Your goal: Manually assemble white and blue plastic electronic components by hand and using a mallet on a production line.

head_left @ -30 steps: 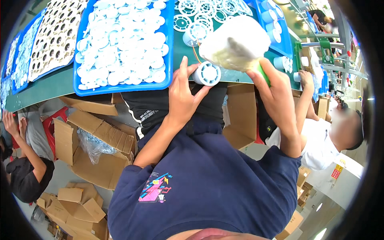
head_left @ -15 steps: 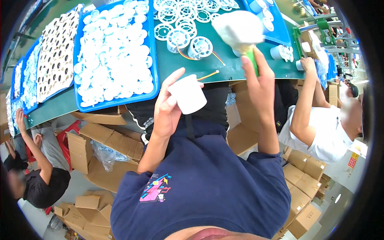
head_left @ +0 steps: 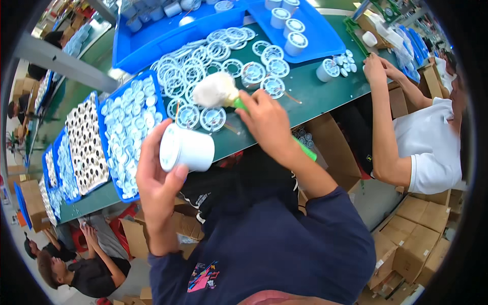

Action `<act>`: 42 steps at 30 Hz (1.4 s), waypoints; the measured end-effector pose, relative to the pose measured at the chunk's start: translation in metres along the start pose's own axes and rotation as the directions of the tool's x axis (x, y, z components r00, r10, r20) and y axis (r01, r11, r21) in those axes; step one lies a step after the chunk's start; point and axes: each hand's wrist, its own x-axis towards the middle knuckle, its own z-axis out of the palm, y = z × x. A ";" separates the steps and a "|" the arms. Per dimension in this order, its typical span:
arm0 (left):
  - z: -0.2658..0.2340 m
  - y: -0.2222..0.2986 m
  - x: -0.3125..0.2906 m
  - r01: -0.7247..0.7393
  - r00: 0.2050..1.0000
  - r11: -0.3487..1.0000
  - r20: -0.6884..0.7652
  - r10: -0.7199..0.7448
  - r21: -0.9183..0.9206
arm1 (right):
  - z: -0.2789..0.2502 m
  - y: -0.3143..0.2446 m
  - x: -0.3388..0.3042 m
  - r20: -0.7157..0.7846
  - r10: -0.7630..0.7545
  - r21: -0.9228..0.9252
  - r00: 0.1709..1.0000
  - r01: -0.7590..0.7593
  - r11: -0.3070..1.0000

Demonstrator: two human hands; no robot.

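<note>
My left hand (head_left: pixel 157 178) is closed around a white plastic cup-shaped housing (head_left: pixel 190 150), fingers behind it and thumb at its lower side. The housing lies tilted on its side, its rimmed round end toward the left. My right hand (head_left: pixel 267 119) grips the green handle (head_left: pixel 305 148) of a mallet with a bulky whitish head (head_left: pixel 216 90). That head is up and to the right of the housing, apart from it. Behind the housing, round motor parts (head_left: pixel 212 119) with spoked white faces and thin wires stand on the green table.
White rings (head_left: pixel 175 76) lie heaped on the table (head_left: pixel 325 96). A blue tray (head_left: pixel 133 195) of small white caps stands left; another blue tray (head_left: pixel 325 43) holds white cylinders at the back. A co-worker's hands (head_left: pixel 376 68) work at the right. Cardboard boxes (head_left: pixel 422 213) stand on the floor.
My view has turned. The housing has tipped from near upright onto its side in my left hand. The mallet has swung left, its head now closer to the housing.
</note>
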 end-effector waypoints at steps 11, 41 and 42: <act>0.162 -0.074 0.291 -0.387 0.897 0.685 0.424 0.124 0.618 | 0.015 0.000 -0.014 -0.106 0.077 0.056 0.991 -0.071 0.996; 0.059 -0.133 -0.028 0.062 0.912 0.671 -0.315 0.263 0.739 | 0.012 -0.003 0.007 0.135 0.084 0.326 0.987 -0.124 0.937; 0.063 -0.133 -0.023 0.047 0.911 0.693 -0.315 0.265 0.719 | 0.009 -0.004 0.008 0.150 0.100 0.269 0.984 -0.138 0.953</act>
